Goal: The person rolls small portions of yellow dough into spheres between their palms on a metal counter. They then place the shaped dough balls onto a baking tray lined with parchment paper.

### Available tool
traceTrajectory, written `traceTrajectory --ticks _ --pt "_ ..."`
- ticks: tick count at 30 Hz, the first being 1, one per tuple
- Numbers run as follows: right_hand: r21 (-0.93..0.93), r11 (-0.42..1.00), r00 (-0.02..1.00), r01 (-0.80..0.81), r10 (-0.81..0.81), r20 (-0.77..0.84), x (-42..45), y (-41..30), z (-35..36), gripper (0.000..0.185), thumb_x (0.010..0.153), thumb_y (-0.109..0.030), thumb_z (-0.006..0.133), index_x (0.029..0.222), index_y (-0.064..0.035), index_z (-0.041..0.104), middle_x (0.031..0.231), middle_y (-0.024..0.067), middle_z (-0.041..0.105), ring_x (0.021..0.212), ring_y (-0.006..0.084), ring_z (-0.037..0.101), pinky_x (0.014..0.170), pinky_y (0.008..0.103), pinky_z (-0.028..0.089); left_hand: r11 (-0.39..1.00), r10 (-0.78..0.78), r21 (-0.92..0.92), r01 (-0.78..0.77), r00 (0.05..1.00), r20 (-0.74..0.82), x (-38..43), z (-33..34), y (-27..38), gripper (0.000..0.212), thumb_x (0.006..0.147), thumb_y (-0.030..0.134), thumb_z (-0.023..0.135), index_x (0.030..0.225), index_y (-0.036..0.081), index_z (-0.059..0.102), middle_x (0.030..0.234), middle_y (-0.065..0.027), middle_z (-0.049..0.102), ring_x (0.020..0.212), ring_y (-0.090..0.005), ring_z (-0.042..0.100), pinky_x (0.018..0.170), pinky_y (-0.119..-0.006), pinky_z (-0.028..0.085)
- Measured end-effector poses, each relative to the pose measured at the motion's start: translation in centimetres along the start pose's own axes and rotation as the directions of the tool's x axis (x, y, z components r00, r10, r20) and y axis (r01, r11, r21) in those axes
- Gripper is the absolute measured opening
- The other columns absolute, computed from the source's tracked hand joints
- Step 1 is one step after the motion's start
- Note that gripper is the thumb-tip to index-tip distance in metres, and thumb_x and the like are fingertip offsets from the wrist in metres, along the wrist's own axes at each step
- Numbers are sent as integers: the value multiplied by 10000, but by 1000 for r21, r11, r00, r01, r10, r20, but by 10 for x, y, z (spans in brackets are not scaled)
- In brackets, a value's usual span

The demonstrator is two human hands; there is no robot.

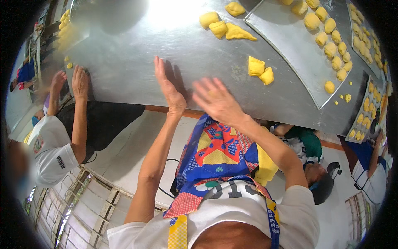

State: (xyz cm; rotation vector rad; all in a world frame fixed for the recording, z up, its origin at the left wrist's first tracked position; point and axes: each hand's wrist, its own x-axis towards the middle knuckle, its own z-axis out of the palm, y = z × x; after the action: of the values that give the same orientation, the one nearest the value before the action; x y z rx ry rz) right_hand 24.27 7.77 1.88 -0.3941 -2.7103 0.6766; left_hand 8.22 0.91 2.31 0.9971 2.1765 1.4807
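My left hand (169,90) stands on edge over the near part of the metal worktable (124,74), fingers extended, palm turned right and nothing in it. Facing it, my right hand (219,101) is blurred, with its fingers spread and no object visible in its grasp. Beyond it to the right lie two touching yellow dough pieces (260,70). Farther back, a row of yellow dough lumps (218,28) includes a piece with a pointed tail (239,32). Another dough lump (235,9) sits behind them.
A metal sheet tray (289,40) at right carries several dough balls (330,49). Past it are a molded pan (360,109) with dough pieces, small yellow cubes (347,97) and another filled tray (363,40). A co-worker's hands (80,82) are at left; other people stand at right.
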Motion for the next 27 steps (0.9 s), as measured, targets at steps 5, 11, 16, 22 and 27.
traceTrajectory --ticks 5,11,16,22,27 --pt "82 976 969 -201 211 -130 49 29 -6 371 874 -194 586 1211 -42 563 1399 182 443 1330 369 375 1120 490 282 998 -2 68 1 1000 19 -6 1 -8 679 1022 510 160 1465 13 295 1556 -164 212 1444 -304 189 1173 -440 150" --pt "151 977 988 -149 152 -9 -27 -10 -4 434 874 -121 543 1298 -32 530 1420 181 430 1354 357 353 1146 504 270 989 -12 146 6 999 38 -11 6 -3 670 1024 504 159 1462 18 300 1555 -161 213 1441 -310 193 1172 -443 157" --pt "62 991 984 -117 124 -128 26 29 -5 417 860 -132 571 1257 -7 551 1345 166 500 1314 337 407 1134 499 283 999 -23 49 22 1000 7 -10 11 -6 669 1026 497 145 1454 15 321 1541 -168 251 1435 -320 211 1170 -448 158" --pt "-9 995 995 -102 102 -14 -17 -5 -9 408 879 -210 592 1247 -38 560 1311 159 517 1294 329 426 1116 492 308 992 10 124 -15 999 39 -8 0 -9 675 1023 507 152 1457 19 322 1548 -160 232 1440 -300 199 1170 -436 149" --pt "70 995 995 -72 77 -64 13 21 -13 413 915 -208 562 1294 -47 544 1368 151 494 1321 323 414 1119 494 303 982 38 180 -49 997 63 -5 -7 -7 678 1018 527 165 1465 42 321 1562 -134 203 1446 -277 187 1172 -431 144"
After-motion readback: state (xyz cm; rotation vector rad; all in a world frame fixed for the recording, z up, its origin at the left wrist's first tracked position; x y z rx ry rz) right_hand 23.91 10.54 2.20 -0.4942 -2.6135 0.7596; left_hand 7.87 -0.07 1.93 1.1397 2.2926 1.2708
